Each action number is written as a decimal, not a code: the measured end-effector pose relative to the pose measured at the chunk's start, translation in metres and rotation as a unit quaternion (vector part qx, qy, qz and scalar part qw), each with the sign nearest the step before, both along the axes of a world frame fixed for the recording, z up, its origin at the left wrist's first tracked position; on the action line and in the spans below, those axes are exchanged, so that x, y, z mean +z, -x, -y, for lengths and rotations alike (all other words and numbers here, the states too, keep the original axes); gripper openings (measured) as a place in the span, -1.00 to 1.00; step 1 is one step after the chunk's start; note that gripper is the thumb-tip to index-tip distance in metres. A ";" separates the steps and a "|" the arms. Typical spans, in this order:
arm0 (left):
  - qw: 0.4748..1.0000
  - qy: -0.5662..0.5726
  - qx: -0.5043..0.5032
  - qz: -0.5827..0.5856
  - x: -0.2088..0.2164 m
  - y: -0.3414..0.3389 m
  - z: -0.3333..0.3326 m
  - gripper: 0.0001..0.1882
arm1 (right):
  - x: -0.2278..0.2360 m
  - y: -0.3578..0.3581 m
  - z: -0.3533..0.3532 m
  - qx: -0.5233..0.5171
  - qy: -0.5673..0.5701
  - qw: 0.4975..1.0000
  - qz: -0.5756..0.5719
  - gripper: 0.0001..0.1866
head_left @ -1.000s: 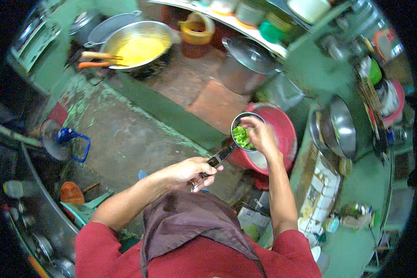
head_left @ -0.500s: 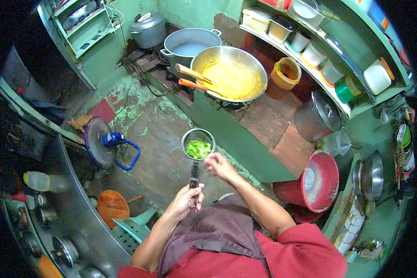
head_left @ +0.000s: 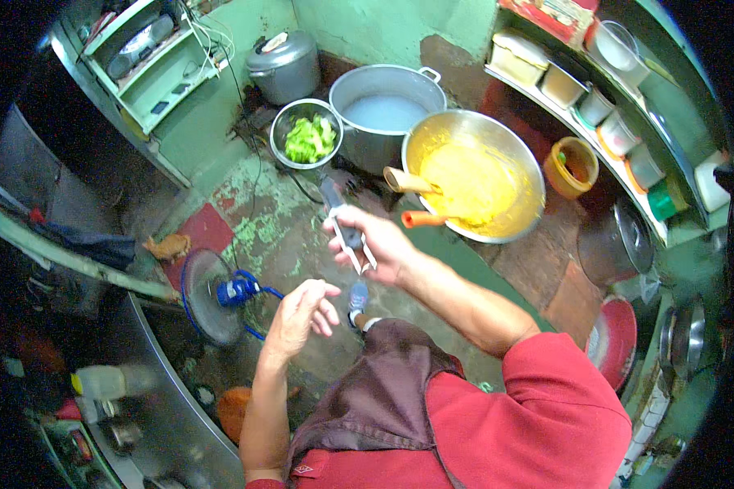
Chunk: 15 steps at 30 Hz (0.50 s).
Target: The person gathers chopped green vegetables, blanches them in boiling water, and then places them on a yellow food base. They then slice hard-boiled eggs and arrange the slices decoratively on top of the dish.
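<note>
ladle of greens held out ahead of the right hand

the left hand (head_left: 300, 314) hangs free, fingers loosely apart, holding nothing. the right hand (head_left: 377, 244) is clamped on the ladle handle (head_left: 340, 220), whose long axis runs up and left, away from the fingers, to the bowl of green vegetables (head_left: 307, 134), just beside the grey pot (head_left: 385, 114) and left of the yellow-filled wok (head_left: 475, 175).

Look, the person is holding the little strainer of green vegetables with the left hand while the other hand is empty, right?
Not quite. In the head view the right hand grips the handle of the strainer of green vegetables; the left hand is the empty one, open in the air.
</note>
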<state>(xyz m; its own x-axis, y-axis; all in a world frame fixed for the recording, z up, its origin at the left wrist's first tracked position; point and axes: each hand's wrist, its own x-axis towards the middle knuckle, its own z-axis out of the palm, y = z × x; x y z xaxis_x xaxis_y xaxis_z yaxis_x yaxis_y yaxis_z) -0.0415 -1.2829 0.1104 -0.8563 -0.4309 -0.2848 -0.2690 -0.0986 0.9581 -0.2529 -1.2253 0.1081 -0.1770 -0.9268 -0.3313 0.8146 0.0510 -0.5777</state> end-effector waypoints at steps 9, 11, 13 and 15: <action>0.956 -0.027 0.250 0.150 -0.128 -0.009 0.204 -0.65 | -0.005 0.233 0.183 -0.040 -0.164 0.974 -0.150 -0.82; 0.932 -0.113 0.298 0.175 -0.174 -0.017 0.214 -0.70 | -0.021 0.272 0.194 -0.070 -0.193 0.961 -0.186 -0.80; 0.902 -0.175 0.331 0.215 -0.216 -0.022 0.222 -0.74 | -0.040 0.310 0.196 -0.030 -0.248 0.951 -0.184 -0.75; 0.898 -0.186 0.326 0.230 -0.256 -0.024 0.240 -0.73 | -0.063 0.345 0.198 -0.014 -0.348 0.898 -0.268 -0.70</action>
